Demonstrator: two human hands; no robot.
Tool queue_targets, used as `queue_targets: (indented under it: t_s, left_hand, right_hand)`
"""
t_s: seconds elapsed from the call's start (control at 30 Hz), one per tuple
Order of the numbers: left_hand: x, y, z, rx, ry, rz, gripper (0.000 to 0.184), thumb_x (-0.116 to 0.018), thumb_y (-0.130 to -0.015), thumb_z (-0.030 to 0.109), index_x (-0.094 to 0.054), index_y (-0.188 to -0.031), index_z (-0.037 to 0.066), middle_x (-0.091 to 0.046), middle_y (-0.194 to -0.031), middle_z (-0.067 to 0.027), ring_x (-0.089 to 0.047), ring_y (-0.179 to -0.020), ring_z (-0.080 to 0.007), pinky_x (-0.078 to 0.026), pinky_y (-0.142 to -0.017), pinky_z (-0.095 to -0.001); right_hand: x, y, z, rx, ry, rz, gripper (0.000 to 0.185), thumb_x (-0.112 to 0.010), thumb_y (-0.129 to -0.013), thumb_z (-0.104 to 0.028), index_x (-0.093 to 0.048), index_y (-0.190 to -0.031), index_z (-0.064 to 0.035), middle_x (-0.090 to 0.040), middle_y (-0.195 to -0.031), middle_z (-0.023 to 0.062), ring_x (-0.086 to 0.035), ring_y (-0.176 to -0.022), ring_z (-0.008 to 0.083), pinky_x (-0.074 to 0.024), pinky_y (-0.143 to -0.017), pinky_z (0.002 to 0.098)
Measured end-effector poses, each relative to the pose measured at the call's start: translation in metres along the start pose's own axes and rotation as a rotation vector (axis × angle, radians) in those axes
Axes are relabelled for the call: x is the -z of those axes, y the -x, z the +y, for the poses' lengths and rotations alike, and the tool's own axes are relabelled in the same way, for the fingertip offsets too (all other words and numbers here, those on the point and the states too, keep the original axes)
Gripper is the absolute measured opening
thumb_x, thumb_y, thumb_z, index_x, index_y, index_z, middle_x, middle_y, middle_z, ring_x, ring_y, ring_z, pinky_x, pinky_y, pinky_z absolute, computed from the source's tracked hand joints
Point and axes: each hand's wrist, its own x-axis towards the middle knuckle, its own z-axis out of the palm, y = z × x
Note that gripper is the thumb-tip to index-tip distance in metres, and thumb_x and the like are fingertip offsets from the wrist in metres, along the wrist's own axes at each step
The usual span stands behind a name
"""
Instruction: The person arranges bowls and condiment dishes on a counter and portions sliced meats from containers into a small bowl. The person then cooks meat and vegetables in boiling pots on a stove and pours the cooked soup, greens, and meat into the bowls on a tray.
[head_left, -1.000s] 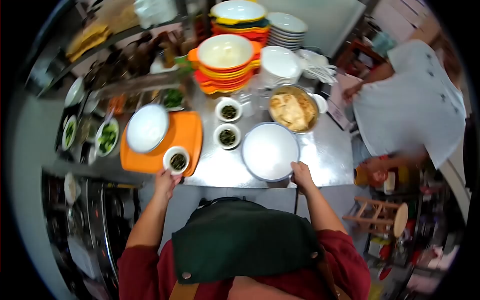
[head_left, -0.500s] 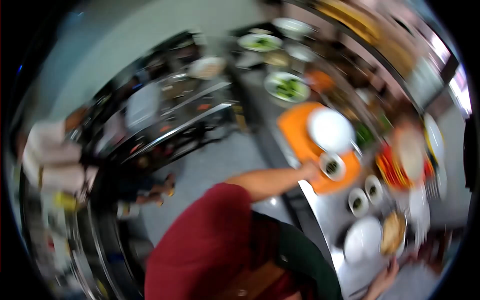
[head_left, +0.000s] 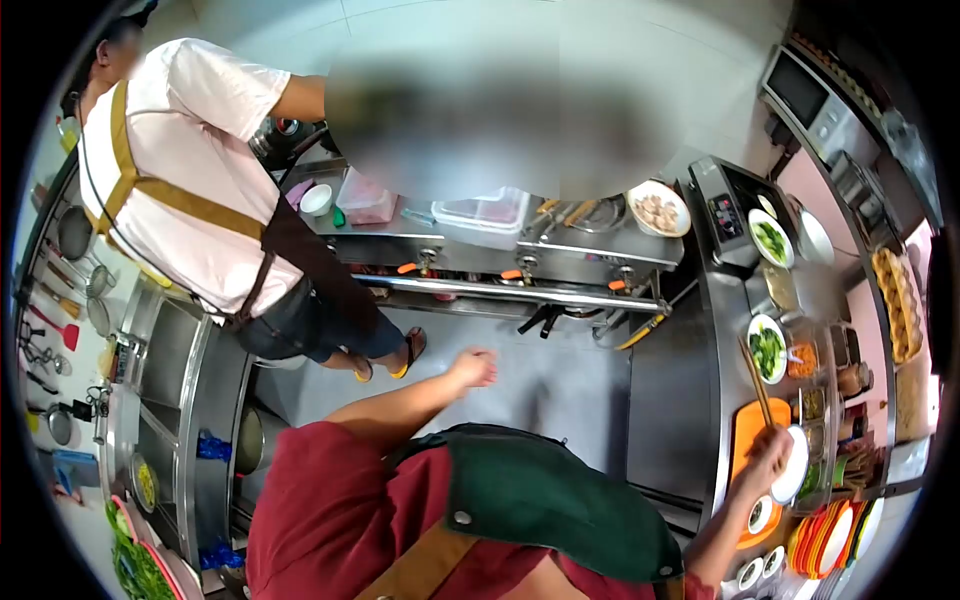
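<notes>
In the head view, the right hand (head_left: 768, 460) is closed around a pair of wooden chopsticks (head_left: 756, 384), which slant up out of the grip above the bench (head_left: 726, 330) on the person's right side, their far ends by the edge of an oval plate of green vegetables (head_left: 768, 350). That hand is over an orange tray (head_left: 745, 432), beside a larger white bowl (head_left: 795, 462); whether it touches the bowl cannot be told. A small white bowl with dark contents (head_left: 760, 515) sits just below the wrist, and two similar small bowls (head_left: 750, 573) stand side by side nearer the bottom edge of the view, close to stacked orange and yellow dishes (head_left: 820, 540). Small containers of ingredients line the back of the bench, next to the tray. The left hand (head_left: 476, 368) is raised above the grey floor (head_left: 480, 400), well apart from the bench, its fingers bent inward; how tightly they close cannot be told. Beyond it runs a stove (head_left: 460, 258) with orange-handled knobs, a bowl of pale pieces (head_left: 660, 212) at its right end. A co-worker in a pale shirt (head_left: 190, 130) stands at the left, one arm reaching toward a blurred patch above the stove.
</notes>
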Motion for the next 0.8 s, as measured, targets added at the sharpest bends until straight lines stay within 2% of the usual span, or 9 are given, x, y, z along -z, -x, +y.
queue_targets:
  t_s: [0.17,0.27,0.4,0.5,0.57,0.63,0.7,0.77,0.8]
  left_hand:
    - [0.109,-0.016,0.073,-0.103,0.125,0.256,0.021,-0.049,-0.083,0.028,-0.047,-0.089,0.008,-0.054,-0.074,-0.0042,-0.05,-0.057,-0.0122,-0.042,-0.052,-0.0236]
    - [0.144,-0.053,0.107,-0.232,0.251,0.285,0.018,-0.048,-0.083,0.026,-0.048,-0.078,0.009,-0.051,-0.066,-0.0016,-0.043,-0.049,-0.0084,-0.036,-0.043,-0.0214]
    - [0.169,-0.103,0.133,-0.348,0.179,0.397,0.035,-0.051,-0.082,0.033,-0.049,-0.059,0.006,-0.046,-0.051,-0.0009,-0.042,-0.044,-0.0098,-0.032,-0.041,-0.0227]
    - [0.195,-0.138,0.124,-0.322,-0.567,0.6,0.028,-0.058,-0.074,0.031,-0.056,-0.072,0.002,-0.058,-0.067,-0.015,-0.055,-0.063,-0.031,-0.043,-0.059,-0.0381]
    - [0.198,-0.142,0.132,-0.23,-0.682,0.552,0.023,-0.059,-0.071,0.025,-0.057,-0.078,0.003,-0.058,-0.076,-0.0157,-0.056,-0.07,-0.0306,-0.045,-0.065,-0.0369]
    - [0.203,-0.15,0.134,-0.349,-0.766,0.538,0.023,-0.059,-0.07,0.023,-0.057,-0.08,0.002,-0.058,-0.08,-0.017,-0.056,-0.073,-0.0306,-0.045,-0.067,-0.0365]
    - [0.205,-0.15,0.148,-0.294,-0.784,0.482,0.024,-0.058,-0.069,0.021,-0.057,-0.081,0.001,-0.057,-0.082,-0.0179,-0.055,-0.074,-0.0313,-0.045,-0.068,-0.0361]
    - [0.212,-0.158,0.151,-0.244,-0.621,0.497,0.022,-0.057,-0.072,0.02,-0.057,-0.083,0.0,-0.058,-0.079,-0.0171,-0.057,-0.071,-0.0286,-0.045,-0.066,-0.0342]
    - [0.211,-0.154,0.161,-0.279,-0.478,0.592,0.022,-0.056,-0.074,0.019,-0.057,-0.084,0.0,-0.058,-0.078,-0.0164,-0.057,-0.07,-0.0268,-0.045,-0.065,-0.0329]
  right_hand:
    - [-0.178,-0.034,-0.04,0.146,-0.278,-0.365,0.025,-0.04,-0.088,-0.022,-0.05,-0.101,-0.0029,-0.054,-0.083,0.0056,-0.054,-0.064,0.0129,-0.0447,-0.051,0.0208]
    - [-0.285,-0.059,-0.075,0.21,-0.367,-0.555,0.036,-0.031,-0.089,-0.024,-0.046,-0.104,0.0055,-0.056,-0.092,0.0193,-0.059,-0.076,0.0211,-0.0489,-0.061,0.0259]
    - [-0.45,-0.095,-0.088,0.233,-0.366,-0.725,0.027,-0.037,-0.088,-0.02,-0.049,-0.1,0.0012,-0.058,-0.092,0.0152,-0.059,-0.078,0.0201,-0.0484,-0.061,0.0278]
    - [-0.602,-0.106,-0.096,0.15,-0.454,-0.881,0.018,-0.045,-0.086,-0.015,-0.048,-0.097,-0.0018,-0.059,-0.088,0.0118,-0.059,-0.072,0.0151,-0.0478,-0.055,0.0223]
    - [-0.706,-0.103,-0.101,0.166,-0.398,-1.039,0.014,-0.047,-0.085,-0.015,-0.052,-0.092,-0.0044,-0.059,-0.083,0.0071,-0.058,-0.072,0.0122,-0.0465,-0.055,0.0207]
    - [-0.816,-0.096,-0.071,0.42,-0.321,-1.03,0.013,-0.05,-0.083,-0.014,-0.055,-0.09,-0.0055,-0.056,-0.074,0.0027,-0.056,-0.065,0.0104,-0.0432,-0.054,0.0202]
    - [-0.887,-0.074,-0.06,0.524,-0.107,-0.974,0.015,-0.053,-0.077,-0.018,-0.058,-0.082,-0.005,-0.06,-0.069,0.014,-0.059,-0.062,0.0256,-0.0456,-0.059,0.0302]
    - [-0.937,-0.057,-0.038,0.312,0.023,-1.286,0.017,-0.051,-0.077,-0.021,-0.06,-0.08,-0.0069,-0.059,-0.071,0.0149,-0.058,-0.064,0.029,-0.045,-0.062,0.0345]
    - [-0.954,-0.051,-0.024,0.393,0.025,-1.28,0.018,-0.05,-0.077,-0.022,-0.06,-0.08,-0.0075,-0.059,-0.071,0.015,-0.057,-0.066,0.0292,-0.0447,-0.063,0.035]
